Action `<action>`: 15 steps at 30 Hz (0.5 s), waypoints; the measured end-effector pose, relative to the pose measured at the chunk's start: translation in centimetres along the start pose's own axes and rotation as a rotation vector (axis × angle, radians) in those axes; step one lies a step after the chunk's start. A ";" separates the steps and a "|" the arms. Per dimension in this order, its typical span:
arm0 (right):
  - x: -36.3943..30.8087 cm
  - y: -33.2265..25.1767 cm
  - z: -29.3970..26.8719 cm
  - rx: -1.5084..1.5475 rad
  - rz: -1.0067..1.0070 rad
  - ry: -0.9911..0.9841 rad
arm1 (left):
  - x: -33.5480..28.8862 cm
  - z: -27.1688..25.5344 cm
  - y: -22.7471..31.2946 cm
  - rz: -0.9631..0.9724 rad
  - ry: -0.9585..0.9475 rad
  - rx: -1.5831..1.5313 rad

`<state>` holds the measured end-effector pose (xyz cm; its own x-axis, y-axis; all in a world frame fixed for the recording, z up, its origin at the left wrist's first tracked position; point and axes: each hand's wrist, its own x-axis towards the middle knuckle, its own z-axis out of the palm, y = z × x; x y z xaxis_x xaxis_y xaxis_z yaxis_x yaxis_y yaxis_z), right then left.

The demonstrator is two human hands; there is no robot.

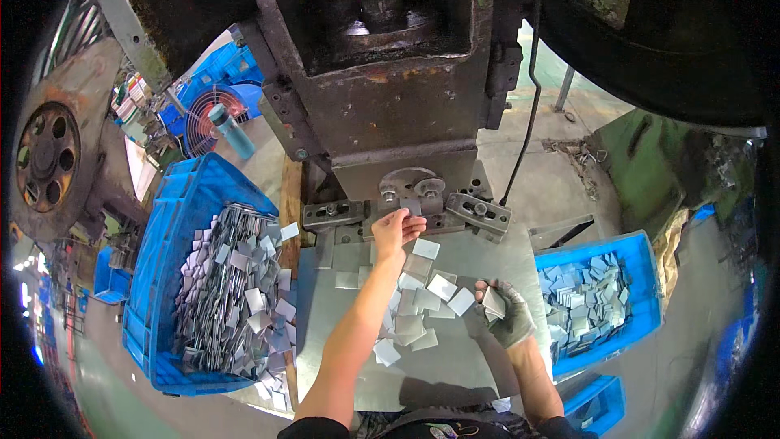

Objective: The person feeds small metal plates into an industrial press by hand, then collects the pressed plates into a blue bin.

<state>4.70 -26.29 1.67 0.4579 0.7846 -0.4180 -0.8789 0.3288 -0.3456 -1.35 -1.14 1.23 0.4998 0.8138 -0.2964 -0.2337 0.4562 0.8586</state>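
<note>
My bare left hand [395, 232] reaches to the die [413, 185] at the foot of a large press. Its fingers pinch a small square metal plate [411, 206], partly hidden by the fingertips. On the right, my right hand [513, 320] wears a greyish, finger-exposing glove. It is closed round a few stacked metal plates [493, 302], held above the steel table. Between the hands, loose square metal plates [409, 325] lie scattered and overlapping on the metal tabletop [447, 362].
A blue crate [154, 276] heaped with plates stands left of the table. Another blue crate [646, 276] with plates is at the right, a smaller blue bin [605, 406] below it. The press ram [390, 106] hangs over the die. Clamps [481, 211] flank it. Behind stand a fan [213, 118] and bottle [233, 132].
</note>
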 end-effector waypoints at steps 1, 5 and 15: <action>0.1 0.1 0.2 -0.002 0.005 -0.001 | 0.1 0.2 0.0 0.001 0.005 -0.001; 0.4 0.8 0.9 0.011 0.062 -0.006 | 0.7 -0.4 0.5 -0.045 0.009 0.034; -0.9 -0.4 -2.0 0.121 0.044 -0.033 | -7.3 -10.4 1.7 0.471 -0.169 0.971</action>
<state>4.96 -28.19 0.49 0.4153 0.8160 -0.4021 -0.9088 0.3526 -0.2231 -14.04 -2.57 0.55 0.6580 0.7387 0.1462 0.2893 -0.4272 0.8566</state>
